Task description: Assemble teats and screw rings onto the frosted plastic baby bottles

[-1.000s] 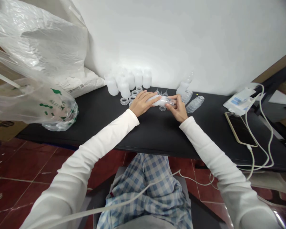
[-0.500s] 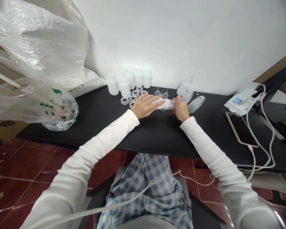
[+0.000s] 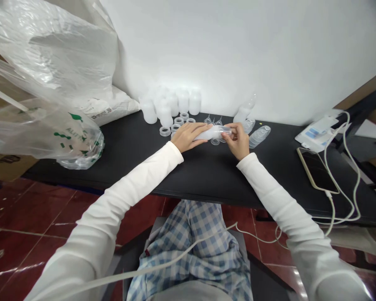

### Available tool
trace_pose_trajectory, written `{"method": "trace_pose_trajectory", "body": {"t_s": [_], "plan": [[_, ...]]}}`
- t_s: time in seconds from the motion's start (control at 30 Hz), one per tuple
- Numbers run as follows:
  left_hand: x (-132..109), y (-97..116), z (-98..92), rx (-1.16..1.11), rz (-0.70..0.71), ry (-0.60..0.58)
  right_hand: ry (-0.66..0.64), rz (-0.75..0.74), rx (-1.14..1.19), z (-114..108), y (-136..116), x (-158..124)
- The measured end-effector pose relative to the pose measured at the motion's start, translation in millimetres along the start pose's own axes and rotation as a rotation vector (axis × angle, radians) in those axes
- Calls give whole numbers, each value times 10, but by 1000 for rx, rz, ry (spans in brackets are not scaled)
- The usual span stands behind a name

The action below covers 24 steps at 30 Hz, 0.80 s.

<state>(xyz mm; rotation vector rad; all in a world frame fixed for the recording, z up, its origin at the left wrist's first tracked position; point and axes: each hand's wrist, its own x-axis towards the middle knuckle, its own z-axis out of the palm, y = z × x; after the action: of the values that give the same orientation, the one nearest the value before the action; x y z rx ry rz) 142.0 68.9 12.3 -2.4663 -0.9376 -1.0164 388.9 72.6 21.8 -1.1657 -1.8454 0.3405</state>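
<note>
Lying sideways between my hands is a translucent white baby bottle (image 3: 207,133), its clear cap (image 3: 222,130) pointing right. My left hand (image 3: 189,136) is wrapped over the bottle's body. Around the clear cap end, the thumb and fingers of my right hand (image 3: 238,140) are closed. Several white collar rings (image 3: 165,131) lie just beyond my left hand. Clear pointed nipples (image 3: 218,121) sit on the table behind the held bottle, and a flat clear piece (image 3: 215,141) lies below it. Right of my right hand are clear caps (image 3: 259,136) lying nested.
Several white bottles (image 3: 183,100) stand by the wall, and another bottle with a clear top (image 3: 242,112) stands farther right. Plastic bags (image 3: 78,142) fill the left side. A phone (image 3: 318,169) with white cables (image 3: 357,179) lies at the right of the black table (image 3: 138,175).
My right hand has shifted its grip, from a fist around the cap's end to thumb and fingertips along it. The left hand still holds the bottle.
</note>
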Motion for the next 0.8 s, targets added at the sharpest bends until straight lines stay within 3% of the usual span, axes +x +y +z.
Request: {"method": "trace_pose_trajectory", "body": {"t_s": [0.17,0.37,0.43,0.53,0.6,0.7,0.8], "plan": [[-32,-21,83,122,59,33,-5,118,-59,65,-14,-15],[-41,-12,130,81,74,-71,-244,329,-16,11,4,34],[-20,4,103,65,53,-72,-191,245,-56,-38,-2,41],[9,25,53,16,33,-51,-84,-60,-118,-116,8,43],[18,32,32,-38,33,-36,-96,-196,-151,-145,33,44],[9,38,35,-63,49,-30,-93,-212,-233,-111,65,44],[-31,23,77,23,78,-14,-30,-70,-276,6,43,34]]}}
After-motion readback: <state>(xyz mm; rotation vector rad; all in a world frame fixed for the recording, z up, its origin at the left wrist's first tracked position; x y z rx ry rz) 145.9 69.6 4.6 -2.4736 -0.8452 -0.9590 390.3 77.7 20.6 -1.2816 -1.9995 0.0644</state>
